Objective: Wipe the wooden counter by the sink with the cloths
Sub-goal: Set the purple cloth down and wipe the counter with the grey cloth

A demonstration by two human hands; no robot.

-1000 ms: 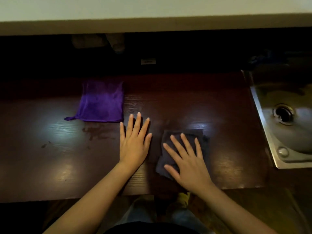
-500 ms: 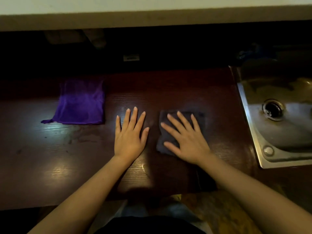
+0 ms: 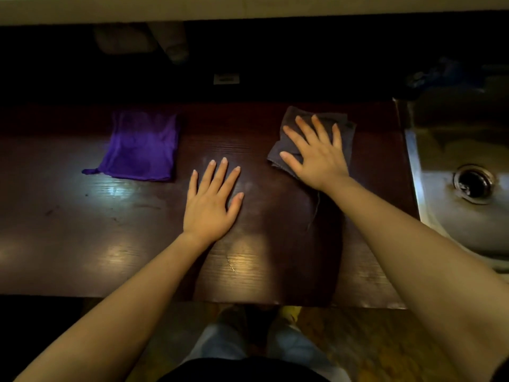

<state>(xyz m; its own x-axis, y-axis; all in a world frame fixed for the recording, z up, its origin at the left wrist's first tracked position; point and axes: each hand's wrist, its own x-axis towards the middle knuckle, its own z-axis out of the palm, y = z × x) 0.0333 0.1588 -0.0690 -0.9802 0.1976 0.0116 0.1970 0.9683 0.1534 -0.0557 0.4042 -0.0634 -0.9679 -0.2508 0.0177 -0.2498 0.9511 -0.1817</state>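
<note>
A dark wooden counter (image 3: pixel 82 244) runs across the view. My right hand (image 3: pixel 316 153) lies flat with spread fingers on a folded grey cloth (image 3: pixel 345 133) near the counter's far right, pressing it down. My left hand (image 3: pixel 212 202) rests flat and open on the bare wood at the middle, holding nothing. A folded purple cloth (image 3: pixel 140 146) lies alone at the far left, well clear of both hands.
A steel sink (image 3: pixel 454 216) with a round drain (image 3: pixel 473 183) borders the counter on the right. The wall behind is dark, with a small outlet plate (image 3: pixel 226 79). The counter's front edge is close to my body, and my legs show below it.
My right hand has slid the grey cloth from the near middle away from me, toward the far right of the counter. My left hand has stayed flat in place.
</note>
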